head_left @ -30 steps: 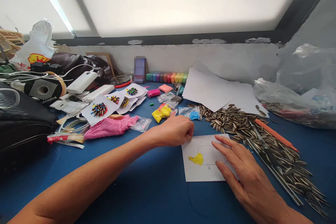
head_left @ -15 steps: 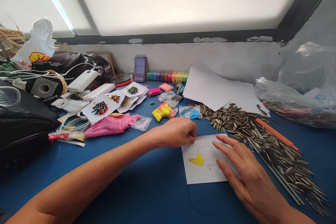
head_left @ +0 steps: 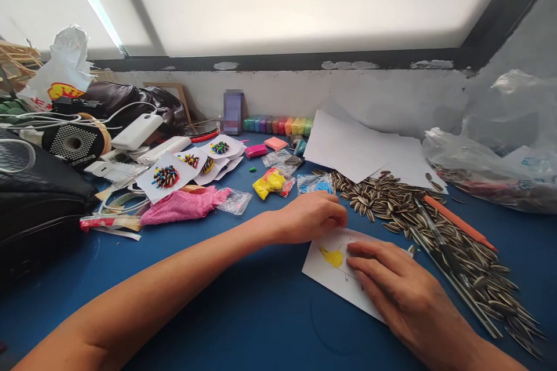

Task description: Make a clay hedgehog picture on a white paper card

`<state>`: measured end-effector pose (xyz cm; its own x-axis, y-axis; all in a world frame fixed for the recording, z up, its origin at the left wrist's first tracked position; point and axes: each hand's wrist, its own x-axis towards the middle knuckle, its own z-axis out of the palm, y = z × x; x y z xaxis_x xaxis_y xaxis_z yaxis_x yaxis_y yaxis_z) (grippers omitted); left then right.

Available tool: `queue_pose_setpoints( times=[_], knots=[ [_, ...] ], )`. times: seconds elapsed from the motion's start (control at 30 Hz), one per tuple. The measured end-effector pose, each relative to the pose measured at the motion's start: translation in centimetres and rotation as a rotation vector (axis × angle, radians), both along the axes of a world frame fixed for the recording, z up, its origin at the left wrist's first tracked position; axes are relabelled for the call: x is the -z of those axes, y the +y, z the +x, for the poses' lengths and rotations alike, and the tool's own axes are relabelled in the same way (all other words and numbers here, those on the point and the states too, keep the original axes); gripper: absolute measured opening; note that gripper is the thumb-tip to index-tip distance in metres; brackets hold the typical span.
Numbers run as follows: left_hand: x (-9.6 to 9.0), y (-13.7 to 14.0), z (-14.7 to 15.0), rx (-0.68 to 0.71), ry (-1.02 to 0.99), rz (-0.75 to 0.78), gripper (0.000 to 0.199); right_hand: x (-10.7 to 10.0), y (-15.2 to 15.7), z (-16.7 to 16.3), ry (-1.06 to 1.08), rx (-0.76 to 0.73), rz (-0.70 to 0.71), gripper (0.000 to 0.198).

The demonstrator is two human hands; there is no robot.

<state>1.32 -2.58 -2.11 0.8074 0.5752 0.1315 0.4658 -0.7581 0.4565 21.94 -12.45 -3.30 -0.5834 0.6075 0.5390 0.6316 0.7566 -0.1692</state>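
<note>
A white sheet of paper (head_left: 324,275) lies turned at an angle on the blue table. It carries a flattened patch of yellow clay (head_left: 333,257) and a thin pencil outline, part of which my right hand covers. My left hand (head_left: 315,217) is curled closed at the sheet's far edge, slightly blurred; whatever its fingers hold is hidden. Stretched out over the right part of the sheet, my right hand (head_left: 400,284) rests with its fingertips beside the yellow patch.
Striped sunflower seeds (head_left: 374,191) spread along the right, with an orange pen (head_left: 459,222) over them. Behind are white sheets (head_left: 343,145). Yellow clay (head_left: 267,184) and a pink cloth (head_left: 183,207) lie farther left, near seed-decorated cards (head_left: 165,177). A black bag (head_left: 39,208) stands at left.
The sheet has turned clockwise, its near right corner swinging toward me. My left hand has shifted right along the far edge, and my right hand's fingers have come down closer together onto the paper.
</note>
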Motion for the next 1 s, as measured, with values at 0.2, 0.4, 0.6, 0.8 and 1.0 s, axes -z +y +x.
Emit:
queue_pose_setpoints(
  times=[0.2, 0.4, 0.6, 0.8, 1.0],
  knots=[
    [-0.6, -0.3, -0.9, -0.033, -0.079, -0.058, 0.016, 0.2, 0.1, 0.1, -0.030, 0.004, 0.035, 0.023],
    [-1.0, -1.2, -1.6, 0.238, 0.083, -0.104, 0.082, 0.2, 0.0, 0.3, -0.081, -0.009, 0.064, 0.026],
    [0.3, -1.4, -2.0, 0.252, 0.072, -0.147, 0.093, -0.1, 0.8, 1.2, -0.152, -0.086, 0.024, 0.028],
    [0.6, -1.5, -2.1, 0.231, 0.053, -0.145, 0.097, 0.0, 1.1, 1.7, -0.168, -0.121, 0.027, 0.028],
    [1.0, -1.8, -2.3, 0.181, 0.001, -0.123, 0.097, -0.2, 0.8, 1.6, -0.193, -0.157, 0.012, 0.028]
  ],
)
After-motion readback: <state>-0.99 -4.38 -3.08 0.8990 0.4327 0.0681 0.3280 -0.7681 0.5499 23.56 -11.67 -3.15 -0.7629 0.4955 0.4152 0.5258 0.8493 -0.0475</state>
